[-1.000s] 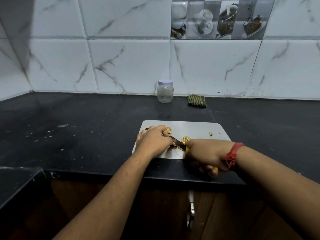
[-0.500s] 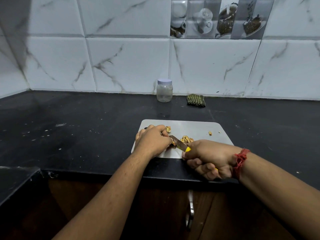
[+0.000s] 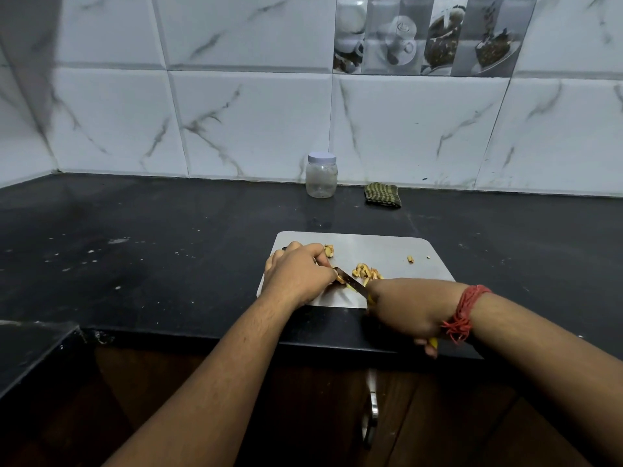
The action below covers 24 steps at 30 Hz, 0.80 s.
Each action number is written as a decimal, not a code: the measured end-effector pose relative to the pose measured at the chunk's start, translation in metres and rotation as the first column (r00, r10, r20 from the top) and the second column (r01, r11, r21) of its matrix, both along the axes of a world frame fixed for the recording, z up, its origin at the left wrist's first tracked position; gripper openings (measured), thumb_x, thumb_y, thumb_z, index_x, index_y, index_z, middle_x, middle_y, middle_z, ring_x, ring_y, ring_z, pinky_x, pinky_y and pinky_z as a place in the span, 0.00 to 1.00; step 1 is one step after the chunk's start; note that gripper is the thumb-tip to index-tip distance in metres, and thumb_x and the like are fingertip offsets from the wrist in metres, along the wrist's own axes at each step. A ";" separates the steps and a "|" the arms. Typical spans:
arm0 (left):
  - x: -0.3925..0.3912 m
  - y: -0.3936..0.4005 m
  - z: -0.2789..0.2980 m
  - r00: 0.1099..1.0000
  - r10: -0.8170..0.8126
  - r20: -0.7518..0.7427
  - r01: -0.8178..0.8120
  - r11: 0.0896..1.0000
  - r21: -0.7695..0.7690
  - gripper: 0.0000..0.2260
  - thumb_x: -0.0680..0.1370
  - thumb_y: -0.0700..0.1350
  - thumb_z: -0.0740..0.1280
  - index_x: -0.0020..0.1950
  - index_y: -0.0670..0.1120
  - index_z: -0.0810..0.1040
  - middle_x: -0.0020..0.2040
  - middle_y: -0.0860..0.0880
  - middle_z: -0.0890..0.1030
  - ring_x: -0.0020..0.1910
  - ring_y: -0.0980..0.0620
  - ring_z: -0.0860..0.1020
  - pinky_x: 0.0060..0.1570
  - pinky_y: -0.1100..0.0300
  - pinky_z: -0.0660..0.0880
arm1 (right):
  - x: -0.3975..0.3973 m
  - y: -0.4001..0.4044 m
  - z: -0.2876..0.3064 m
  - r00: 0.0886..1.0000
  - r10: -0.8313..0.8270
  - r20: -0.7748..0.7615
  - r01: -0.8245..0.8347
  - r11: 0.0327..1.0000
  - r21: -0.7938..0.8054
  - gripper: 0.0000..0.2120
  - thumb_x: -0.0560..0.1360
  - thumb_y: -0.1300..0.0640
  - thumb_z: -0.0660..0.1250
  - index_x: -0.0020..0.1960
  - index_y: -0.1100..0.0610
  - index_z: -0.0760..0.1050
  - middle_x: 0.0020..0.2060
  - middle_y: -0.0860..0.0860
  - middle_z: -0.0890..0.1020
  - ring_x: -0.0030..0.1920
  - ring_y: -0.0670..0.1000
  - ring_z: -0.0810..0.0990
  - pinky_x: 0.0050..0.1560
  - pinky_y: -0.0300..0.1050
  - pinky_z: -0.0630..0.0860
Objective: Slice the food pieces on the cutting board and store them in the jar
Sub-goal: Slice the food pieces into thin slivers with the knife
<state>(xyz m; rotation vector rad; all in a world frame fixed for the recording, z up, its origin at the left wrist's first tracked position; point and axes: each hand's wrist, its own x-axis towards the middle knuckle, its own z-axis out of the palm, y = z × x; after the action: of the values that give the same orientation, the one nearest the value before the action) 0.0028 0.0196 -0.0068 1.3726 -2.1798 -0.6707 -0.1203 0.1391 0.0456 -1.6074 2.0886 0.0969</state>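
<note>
A steel cutting board [image 3: 381, 247] lies on the black counter. My left hand [image 3: 296, 274] pinches a small yellowish food piece [image 3: 339, 279] against the board. My right hand [image 3: 404, 308] grips a yellow-handled knife [image 3: 352, 282], whose blade lies across that piece right by my left fingertips. A heap of cut slices [image 3: 365, 272] sits just right of the blade. Another piece [image 3: 329, 251] lies behind my left hand, and a small bit [image 3: 410, 259] lies further right. A clear jar [image 3: 321, 175] with a white lid on stands by the back wall.
A folded green striped cloth [image 3: 382, 195] lies right of the jar. The black counter [image 3: 151, 257] stretches left, speckled with crumbs. Its front edge runs just under my wrists, with a cabinet door handle [image 3: 372, 409] below.
My right hand has slid the knife back and forth across the piece. My left hand stays in place on the board, holding the food.
</note>
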 end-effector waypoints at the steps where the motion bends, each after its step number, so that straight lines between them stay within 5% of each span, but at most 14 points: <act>1: 0.000 0.000 0.000 1.000 -0.001 0.004 0.001 1.000 -0.001 0.05 0.71 0.53 0.70 0.37 0.56 0.77 0.49 0.58 0.73 0.58 0.49 0.68 0.66 0.51 0.65 | -0.001 0.000 0.000 1.000 0.001 0.000 -0.001 1.000 0.013 0.11 0.79 0.65 0.47 0.57 0.59 0.65 0.33 0.61 0.74 0.19 0.52 0.71 0.19 0.42 0.71; 6: -0.001 -0.001 -0.002 1.000 -0.008 0.007 0.008 1.000 -0.004 0.04 0.72 0.53 0.70 0.39 0.56 0.77 0.49 0.58 0.71 0.58 0.50 0.67 0.65 0.52 0.64 | -0.006 0.001 0.001 0.999 -0.017 0.043 0.014 0.997 0.070 0.12 0.80 0.64 0.48 0.60 0.60 0.65 0.36 0.63 0.74 0.20 0.53 0.69 0.19 0.41 0.71; 9: -0.002 -0.001 -0.001 1.000 -0.010 0.007 0.010 1.000 -0.010 0.04 0.72 0.54 0.70 0.39 0.56 0.77 0.49 0.59 0.72 0.58 0.50 0.67 0.65 0.51 0.64 | -0.010 0.000 0.003 0.978 -0.090 0.186 0.064 0.988 0.140 0.12 0.81 0.64 0.49 0.61 0.65 0.67 0.29 0.58 0.67 0.19 0.50 0.63 0.20 0.38 0.67; 20: -0.001 0.002 -0.001 1.000 -0.008 -0.001 0.008 1.000 -0.021 0.06 0.73 0.53 0.70 0.38 0.54 0.77 0.48 0.60 0.77 0.58 0.50 0.71 0.65 0.50 0.67 | -0.016 -0.007 0.003 0.936 -0.168 0.309 0.093 0.966 0.242 0.09 0.80 0.64 0.51 0.43 0.60 0.66 0.24 0.54 0.62 0.20 0.47 0.60 0.23 0.34 0.62; 24: -0.001 0.001 0.000 1.000 -0.004 -0.009 0.004 1.000 -0.018 0.06 0.73 0.54 0.70 0.39 0.54 0.77 0.48 0.60 0.77 0.58 0.51 0.71 0.65 0.51 0.67 | -0.014 -0.006 -0.002 0.967 -0.130 0.219 0.099 0.984 0.149 0.10 0.79 0.66 0.51 0.55 0.68 0.69 0.27 0.57 0.66 0.22 0.50 0.64 0.21 0.38 0.66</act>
<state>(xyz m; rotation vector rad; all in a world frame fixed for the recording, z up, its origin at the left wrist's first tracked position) 0.0021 0.0204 -0.0066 1.3538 -2.1772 -0.6567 -0.1348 0.1330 0.0436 -1.3462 1.9476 0.0147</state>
